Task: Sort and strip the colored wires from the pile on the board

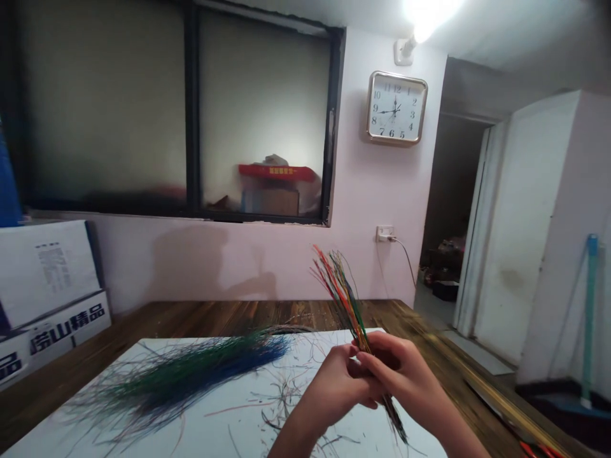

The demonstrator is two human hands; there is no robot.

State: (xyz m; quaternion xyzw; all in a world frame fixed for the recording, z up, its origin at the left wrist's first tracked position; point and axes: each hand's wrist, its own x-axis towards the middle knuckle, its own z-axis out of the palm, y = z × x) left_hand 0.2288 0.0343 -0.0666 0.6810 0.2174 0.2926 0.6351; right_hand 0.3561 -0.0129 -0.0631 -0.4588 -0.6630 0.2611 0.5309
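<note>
Both my hands are closed round one bundle of thin coloured strands (344, 294), held above the white board. My left hand (337, 385) grips it from the left, and my right hand (403, 366) pinches it from the right, fingers meeting around its middle. Red, orange, green and blue ends fan out upward; a darker tail hangs below my hands. Whether the strands are wire or thread I cannot tell. A large loose pile of green and blue strands (191, 375) lies on the board to the left. Short dark and red offcuts (281, 404) are scattered beside my left wrist.
The white board (214, 432) covers much of the wooden table (191, 312). At the right edge lie red-handled scissors (537, 448) and long thin golden strips (482, 375). Boxes (71, 324) stand at left. A wall with a plugged-in socket (384, 234) rises behind; a doorway opens right.
</note>
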